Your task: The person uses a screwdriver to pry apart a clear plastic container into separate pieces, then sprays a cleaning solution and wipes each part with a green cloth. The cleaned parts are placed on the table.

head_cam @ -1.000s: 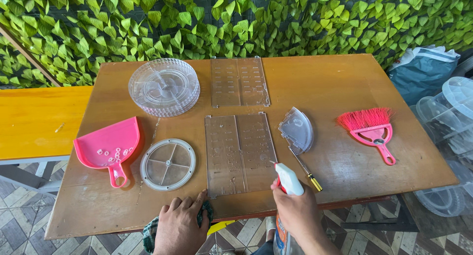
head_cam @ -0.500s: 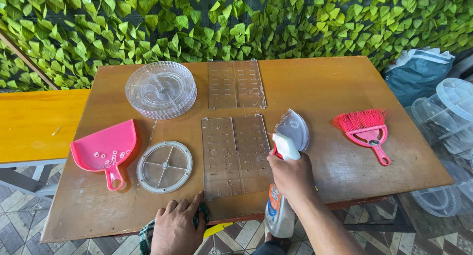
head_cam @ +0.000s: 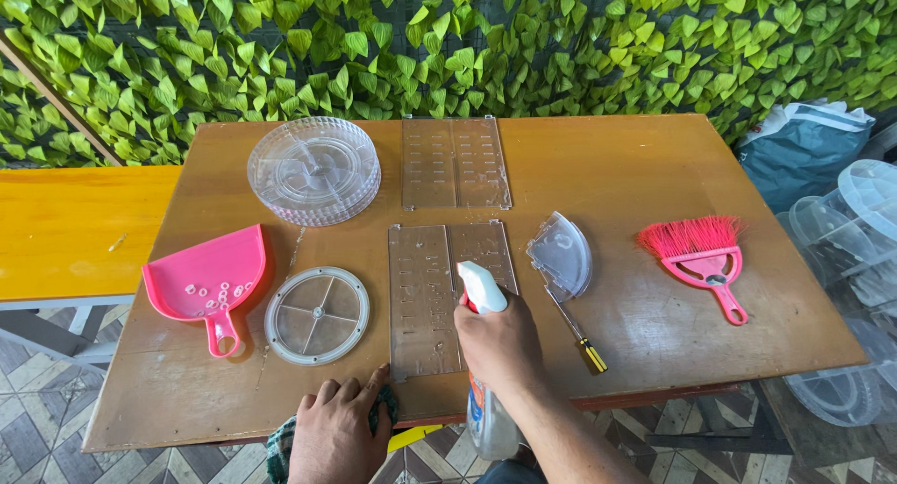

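Right hand (head_cam: 500, 344) clamped around white-nozzled clear spray bottle (head_cam: 484, 353); left hand (head_cam: 334, 430) pressing green cloth (head_cam: 385, 411), fingers together. Best aimed squarely at flat clear acrylic panel (head_cam: 420, 297), misting evenly, lightly.

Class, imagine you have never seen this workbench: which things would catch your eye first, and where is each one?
Brightest are the pink dustpan at the table's left, with small clear bits lying in it, and the pink brush at the right. In the middle foreground, the right hand grips a white-nozzled spray bottle over a clear flat panel, while the left hand rests on a cloth at the near edge. Behind everything runs a wall of green leaves.
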